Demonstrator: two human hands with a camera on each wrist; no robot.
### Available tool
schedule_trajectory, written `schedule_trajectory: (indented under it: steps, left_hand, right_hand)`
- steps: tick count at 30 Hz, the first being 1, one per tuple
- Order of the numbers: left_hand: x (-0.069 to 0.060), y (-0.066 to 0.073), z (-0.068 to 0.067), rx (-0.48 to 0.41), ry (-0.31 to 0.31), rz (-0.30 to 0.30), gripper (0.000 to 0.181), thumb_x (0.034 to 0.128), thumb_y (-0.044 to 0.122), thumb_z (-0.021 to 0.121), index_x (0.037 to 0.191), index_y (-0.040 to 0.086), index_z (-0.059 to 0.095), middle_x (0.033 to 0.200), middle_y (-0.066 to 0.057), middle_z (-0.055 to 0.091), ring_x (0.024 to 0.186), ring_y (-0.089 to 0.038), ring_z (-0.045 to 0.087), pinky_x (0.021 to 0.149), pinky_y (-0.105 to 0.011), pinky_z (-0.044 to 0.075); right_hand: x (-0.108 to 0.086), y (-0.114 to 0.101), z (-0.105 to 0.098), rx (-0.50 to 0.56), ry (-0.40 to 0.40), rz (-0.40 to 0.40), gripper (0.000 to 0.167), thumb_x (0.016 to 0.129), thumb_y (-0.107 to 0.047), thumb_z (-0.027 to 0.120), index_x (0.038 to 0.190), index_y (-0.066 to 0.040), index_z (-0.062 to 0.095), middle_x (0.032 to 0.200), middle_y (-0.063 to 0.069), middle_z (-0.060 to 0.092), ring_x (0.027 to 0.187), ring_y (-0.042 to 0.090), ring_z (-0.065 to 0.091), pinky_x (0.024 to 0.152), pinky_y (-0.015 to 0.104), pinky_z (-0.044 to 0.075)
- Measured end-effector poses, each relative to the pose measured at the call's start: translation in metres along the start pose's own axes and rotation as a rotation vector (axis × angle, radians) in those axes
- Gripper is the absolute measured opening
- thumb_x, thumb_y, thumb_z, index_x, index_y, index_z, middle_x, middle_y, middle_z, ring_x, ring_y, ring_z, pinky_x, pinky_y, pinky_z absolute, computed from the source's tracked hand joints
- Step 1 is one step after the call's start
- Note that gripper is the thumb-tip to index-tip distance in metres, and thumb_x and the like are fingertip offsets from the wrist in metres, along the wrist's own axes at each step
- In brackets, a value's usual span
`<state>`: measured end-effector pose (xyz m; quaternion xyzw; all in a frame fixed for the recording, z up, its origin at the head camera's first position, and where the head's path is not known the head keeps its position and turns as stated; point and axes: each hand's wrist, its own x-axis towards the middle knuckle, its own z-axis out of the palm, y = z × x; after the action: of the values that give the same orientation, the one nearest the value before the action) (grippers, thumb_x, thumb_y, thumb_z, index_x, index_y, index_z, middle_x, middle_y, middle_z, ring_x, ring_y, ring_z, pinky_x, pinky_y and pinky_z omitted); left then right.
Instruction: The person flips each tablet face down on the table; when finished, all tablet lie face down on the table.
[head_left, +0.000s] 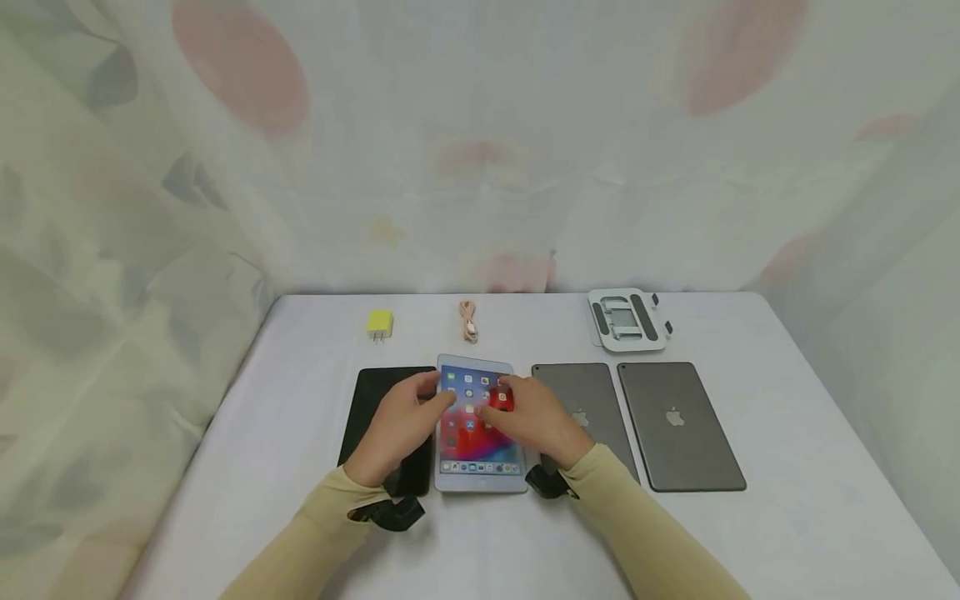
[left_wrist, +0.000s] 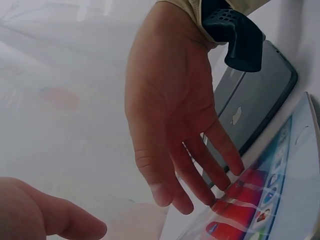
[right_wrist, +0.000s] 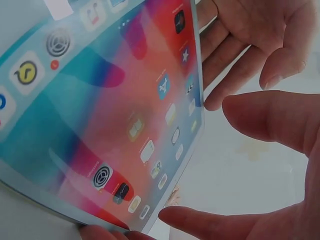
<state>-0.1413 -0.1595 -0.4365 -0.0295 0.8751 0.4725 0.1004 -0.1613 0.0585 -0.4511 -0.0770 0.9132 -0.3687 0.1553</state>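
Note:
A white tablet with a lit screen of app icons lies face up between both hands. My left hand is at its left edge, the thumb over the screen, with a dark tablet beneath that hand. From the right, my right hand reaches over the screen with extended fingers. The left wrist view shows the right hand with loosely straight fingers near the screen. In the right wrist view, the left hand has fingers at the tablet's far edge; some right fingertips are hidden along the near edge.
Two grey tablets lie back up to the right: one partly under the right hand, another beside it. Along the back are a yellow charger plug, a coiled cable and a folded white stand. Patterned cloth hangs behind the table.

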Motion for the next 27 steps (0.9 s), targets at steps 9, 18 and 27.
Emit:
schedule_trajectory:
  steps: [9,18,27]
  left_hand:
    - [-0.003,0.007,-0.006,0.007,0.009,0.008,0.065,0.1060,0.038,0.065,0.161,0.006,0.049,0.153,-0.018,0.061,0.129,-0.037,0.067,0.105,-0.053,0.060]
    - [-0.005,0.010,-0.007,-0.045,0.006,0.043,0.062,0.1070,0.037,0.065,0.159,0.005,0.052,0.151,-0.016,0.063,0.121,-0.030,0.072,0.096,-0.044,0.065]
    - [-0.007,0.011,-0.005,-0.114,-0.003,0.063,0.060,0.1076,0.035,0.065,0.159,0.007,0.053,0.152,-0.015,0.063,0.115,-0.025,0.074,0.096,-0.042,0.065]
  right_hand:
    - [-0.003,-0.004,0.001,0.022,-0.021,-0.022,0.072,0.096,-0.046,0.076,0.149,-0.001,0.059,0.139,0.016,0.068,0.116,0.029,0.067,0.102,0.051,0.062]
    - [-0.002,-0.005,0.002,0.036,-0.026,-0.034,0.076,0.096,-0.052,0.073,0.151,-0.003,0.058,0.141,0.017,0.067,0.120,0.031,0.066,0.104,0.054,0.060]
    - [-0.004,-0.006,0.004,0.078,-0.042,0.000,0.085,0.093,-0.067,0.071,0.152,-0.007,0.058,0.136,0.012,0.069,0.112,0.026,0.067,0.097,0.051,0.063]
